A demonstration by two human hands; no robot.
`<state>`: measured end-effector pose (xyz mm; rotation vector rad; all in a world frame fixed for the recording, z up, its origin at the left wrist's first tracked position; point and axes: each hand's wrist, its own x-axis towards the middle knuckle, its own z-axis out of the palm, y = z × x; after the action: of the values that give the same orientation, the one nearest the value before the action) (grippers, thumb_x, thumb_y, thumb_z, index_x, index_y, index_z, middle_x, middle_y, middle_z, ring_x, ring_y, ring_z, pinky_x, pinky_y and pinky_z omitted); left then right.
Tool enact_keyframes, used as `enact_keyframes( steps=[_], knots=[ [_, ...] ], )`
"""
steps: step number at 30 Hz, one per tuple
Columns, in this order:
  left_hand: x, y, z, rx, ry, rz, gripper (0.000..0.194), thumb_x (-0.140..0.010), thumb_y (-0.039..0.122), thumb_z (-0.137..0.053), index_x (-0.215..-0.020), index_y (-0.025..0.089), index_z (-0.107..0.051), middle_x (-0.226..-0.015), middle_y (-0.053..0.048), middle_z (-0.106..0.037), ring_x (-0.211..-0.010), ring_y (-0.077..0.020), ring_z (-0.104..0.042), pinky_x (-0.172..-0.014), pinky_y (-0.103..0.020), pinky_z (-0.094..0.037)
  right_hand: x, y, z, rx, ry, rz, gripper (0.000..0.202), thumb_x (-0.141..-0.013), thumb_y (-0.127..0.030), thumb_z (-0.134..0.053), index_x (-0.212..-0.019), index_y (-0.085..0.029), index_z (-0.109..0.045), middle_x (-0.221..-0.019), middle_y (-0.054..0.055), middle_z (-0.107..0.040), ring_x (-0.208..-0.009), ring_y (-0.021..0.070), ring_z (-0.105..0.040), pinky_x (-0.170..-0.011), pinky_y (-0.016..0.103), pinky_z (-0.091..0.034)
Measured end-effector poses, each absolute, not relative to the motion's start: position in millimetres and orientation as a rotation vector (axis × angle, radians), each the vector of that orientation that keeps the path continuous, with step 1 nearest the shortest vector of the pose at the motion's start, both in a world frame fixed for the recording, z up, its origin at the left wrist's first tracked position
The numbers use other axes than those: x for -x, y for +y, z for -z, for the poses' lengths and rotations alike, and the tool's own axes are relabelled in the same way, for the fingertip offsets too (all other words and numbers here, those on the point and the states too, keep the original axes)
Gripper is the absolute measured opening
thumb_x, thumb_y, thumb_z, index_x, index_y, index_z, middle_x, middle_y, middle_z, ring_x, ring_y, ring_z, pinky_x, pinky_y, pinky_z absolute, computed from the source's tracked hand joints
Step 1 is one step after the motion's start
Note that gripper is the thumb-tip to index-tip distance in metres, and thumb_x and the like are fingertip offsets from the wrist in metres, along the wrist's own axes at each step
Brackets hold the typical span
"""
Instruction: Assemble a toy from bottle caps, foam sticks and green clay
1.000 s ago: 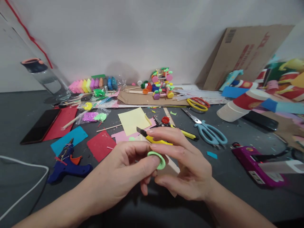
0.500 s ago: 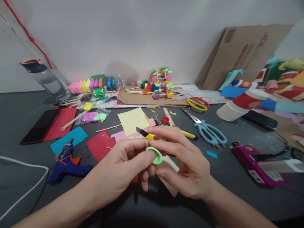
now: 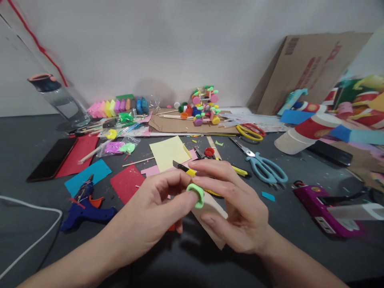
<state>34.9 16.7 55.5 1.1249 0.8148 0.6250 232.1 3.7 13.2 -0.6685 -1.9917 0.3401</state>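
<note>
While I am looking down through the head camera, the left hand (image 3: 159, 208) is pinching a small light-green clay piece (image 3: 201, 197) between its thumb and curled fingers. The thumb tip is pressing into the hollow of the clay, whose soft rim is curling around it. I am seeing the clay just above the bench (image 3: 288, 208), between the two hands at the lower middle of my view. The right hand (image 3: 243, 210) is gripping nothing that I can see; its fingers are bending loosely and its thumb is standing well apart from them. Its middle fingertip is hovering close to the clay's upper edge, and I cannot tell whether they are touching.

Beneath the hands, a beige strip (image 3: 210, 224) is lying at a slant, and a yellow utility knife (image 3: 191, 172) is showing its blade beyond the right fingertips. Behind that, I am noting a pale-yellow sheet (image 3: 169, 153). Blue-handled scissors (image 3: 265, 168) are lying open to the right. On the left, a blue glue gun (image 3: 87, 212) is resting near a red sheet (image 3: 126, 180), and a colourful model (image 3: 205, 106) is standing at the back near the wall.
</note>
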Motion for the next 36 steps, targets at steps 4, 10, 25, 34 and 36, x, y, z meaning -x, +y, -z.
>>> enact_keyframes(
  steps=[4, 10, 25, 34, 36],
  knots=[
    [-36.5, 14.7, -55.7, -1.056, 0.746, -0.607, 0.01, -0.095, 0.028, -0.068, -0.096, 0.019, -0.067, -0.077, 0.005, -0.066, -0.061, -0.0057, -0.061, -0.06, -0.016, -0.054, -233.3, 3.0, -11.6, 0.658, -1.984, -0.336, 0.039, -0.096, -0.025, -0.063, -0.133, -0.016, -0.062, -0.141, 0.016, -0.062, -0.131, 0.0273, -0.059, -0.109, 0.046, -0.048],
    [-37.0, 13.7, -54.4, -1.008, 0.756, -0.626, 0.023, -0.093, 0.04, -0.072, -0.093, 0.018, -0.067, -0.07, 0.007, -0.064, -0.056, -0.0041, -0.06, -0.058, -0.014, -0.052, -234.1, 2.7, -11.8, 0.649, -1.997, -0.338, 0.043, -0.096, -0.023, -0.061, -0.138, -0.013, -0.059, -0.142, 0.017, -0.06, -0.132, 0.0277, -0.057, -0.11, 0.047, -0.047],
    [-33.3, 12.1, -53.9, -1.051, 0.743, -0.646, 0.011, -0.092, 0.032, -0.075, -0.095, 0.022, -0.078, -0.068, 0.007, -0.063, -0.055, -0.0041, -0.058, -0.059, -0.014, -0.053, -233.5, 2.4, -13.5, 0.643, -2.023, -0.231, 0.046, -0.094, -0.02, -0.06, -0.14, -0.014, -0.06, -0.141, 0.016, -0.063, -0.13, 0.0281, -0.06, -0.108, 0.047, -0.05],
    [-34.1, 12.9, -55.2, -1.015, 0.75, -0.669, 0.006, -0.091, 0.025, -0.075, -0.095, 0.021, -0.077, -0.068, 0.006, -0.067, -0.055, -0.0045, -0.06, -0.059, -0.015, -0.052, -230.5, -2.1, -6.0, 0.657, -2.045, -0.175, 0.051, -0.098, -0.028, -0.056, -0.146, -0.01, -0.054, -0.15, 0.017, -0.056, -0.14, 0.0287, -0.052, -0.117, 0.048, -0.043],
    [-33.7, 12.4, -56.0, -1.016, 0.753, -0.672, 0.006, -0.091, 0.025, -0.075, -0.093, 0.02, -0.077, -0.068, 0.006, -0.067, -0.055, -0.0044, -0.061, -0.059, -0.015, -0.053, -229.9, -2.5, -5.8, 0.656, -2.053, -0.169, 0.051, -0.098, -0.028, -0.055, -0.146, -0.01, -0.053, -0.15, 0.017, -0.055, -0.141, 0.0283, -0.051, -0.118, 0.048, -0.041]
  ],
)
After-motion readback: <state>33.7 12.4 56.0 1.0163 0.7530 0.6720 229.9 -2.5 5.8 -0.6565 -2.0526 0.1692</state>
